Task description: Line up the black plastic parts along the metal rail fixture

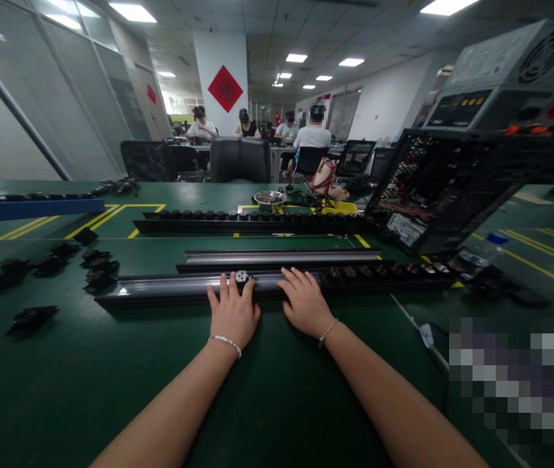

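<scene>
My left hand rests over a long black rail that lies crosswise in front of me. Its thumb and index finger are on either side of a small power-socket module with a pale face, seated in the rail's channel. To the right, my right hand lies on the same rail, fingers spread and stretched out, with nothing gripped. Beyond its fingertips, a row of dark modules sits along the rail's right part. The undersides of both hands are hidden.
Behind lie another rail and a module-filled rail. Loose black modules are scattered left, near a blue rail. A metal bowl, yellow tray, open computer case and bottle stand beyond. People sit far back.
</scene>
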`<state>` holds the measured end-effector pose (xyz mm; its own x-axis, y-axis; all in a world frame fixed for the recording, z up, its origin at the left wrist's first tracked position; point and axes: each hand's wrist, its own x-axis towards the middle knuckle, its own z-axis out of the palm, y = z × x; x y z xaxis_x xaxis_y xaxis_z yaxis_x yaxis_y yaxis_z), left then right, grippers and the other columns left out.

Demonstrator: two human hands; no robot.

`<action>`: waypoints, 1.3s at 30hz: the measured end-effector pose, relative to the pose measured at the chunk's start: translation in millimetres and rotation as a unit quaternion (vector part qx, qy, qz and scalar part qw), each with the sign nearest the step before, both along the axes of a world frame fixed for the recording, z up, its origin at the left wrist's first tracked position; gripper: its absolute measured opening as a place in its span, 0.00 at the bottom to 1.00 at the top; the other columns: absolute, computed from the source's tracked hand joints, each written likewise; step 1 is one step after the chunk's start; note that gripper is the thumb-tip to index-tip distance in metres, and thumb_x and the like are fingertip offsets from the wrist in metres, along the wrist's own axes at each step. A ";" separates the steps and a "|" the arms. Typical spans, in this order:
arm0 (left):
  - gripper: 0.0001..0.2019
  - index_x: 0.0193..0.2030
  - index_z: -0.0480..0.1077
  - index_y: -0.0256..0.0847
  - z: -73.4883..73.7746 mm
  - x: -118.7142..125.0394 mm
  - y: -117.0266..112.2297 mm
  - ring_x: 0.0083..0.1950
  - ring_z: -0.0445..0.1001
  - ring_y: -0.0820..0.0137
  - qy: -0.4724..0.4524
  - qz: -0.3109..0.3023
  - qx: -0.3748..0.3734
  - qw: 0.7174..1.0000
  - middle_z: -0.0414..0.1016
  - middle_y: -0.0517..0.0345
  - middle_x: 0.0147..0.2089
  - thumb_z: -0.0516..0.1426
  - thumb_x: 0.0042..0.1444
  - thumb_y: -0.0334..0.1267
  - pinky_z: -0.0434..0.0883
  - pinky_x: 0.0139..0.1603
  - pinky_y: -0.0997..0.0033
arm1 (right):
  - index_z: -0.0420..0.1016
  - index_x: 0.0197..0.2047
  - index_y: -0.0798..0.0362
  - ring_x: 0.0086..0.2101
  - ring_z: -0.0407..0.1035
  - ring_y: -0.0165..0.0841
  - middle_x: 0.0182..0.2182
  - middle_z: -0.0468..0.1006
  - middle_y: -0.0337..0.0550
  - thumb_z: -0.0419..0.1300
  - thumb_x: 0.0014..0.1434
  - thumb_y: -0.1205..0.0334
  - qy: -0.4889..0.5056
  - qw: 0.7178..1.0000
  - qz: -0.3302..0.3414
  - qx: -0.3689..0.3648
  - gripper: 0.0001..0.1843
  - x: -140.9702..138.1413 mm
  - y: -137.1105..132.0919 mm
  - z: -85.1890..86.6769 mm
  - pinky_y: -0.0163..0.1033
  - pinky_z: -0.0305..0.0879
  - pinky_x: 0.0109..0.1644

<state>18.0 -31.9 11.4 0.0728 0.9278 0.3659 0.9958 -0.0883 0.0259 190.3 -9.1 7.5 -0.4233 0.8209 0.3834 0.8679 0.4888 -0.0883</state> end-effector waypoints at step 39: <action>0.27 0.61 0.58 0.47 -1.6 -14.6 2.5 0.66 0.47 0.48 0.006 0.059 -0.009 0.998 0.54 0.41 0.64 0.49 0.55 0.51 0.45 0.60 0.38 | 0.67 0.51 0.51 0.60 0.48 0.39 0.60 0.59 0.46 0.53 0.52 0.65 0.003 1.000 0.003 -0.001 0.21 1.7 1.2 -0.8 0.51 0.43 0.62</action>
<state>3.4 -29.4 9.9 -0.0333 0.9366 0.3489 0.9994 0.0301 0.0146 192.0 -7.9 6.7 -0.4262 0.8189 0.3844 0.8644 0.4940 -0.0939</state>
